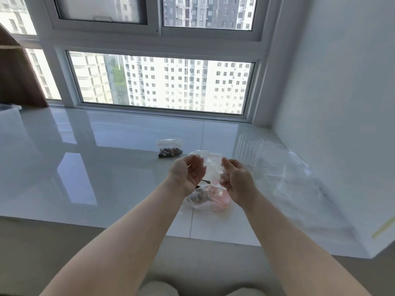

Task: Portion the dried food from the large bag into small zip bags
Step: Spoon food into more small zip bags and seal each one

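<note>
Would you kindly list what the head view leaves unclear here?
- Small zip bag: motion blur hides whether it is open or filled.
- Large bag: hands cover its mouth.
- Left hand, right hand: fingertips lost behind blurred plastic.
- Clear container: cut off by the left edge.

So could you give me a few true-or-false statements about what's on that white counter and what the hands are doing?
1. Both hands, left hand and right hand, hold an empty small zip bag. True.
2. A filled small zip bag lies nearer the window. True.
3. The ribbed clear glass lies tipped over. False: it stands upright.
4. The large bag sits left of the filled bag. False: it lies on the counter below the hands.
</note>
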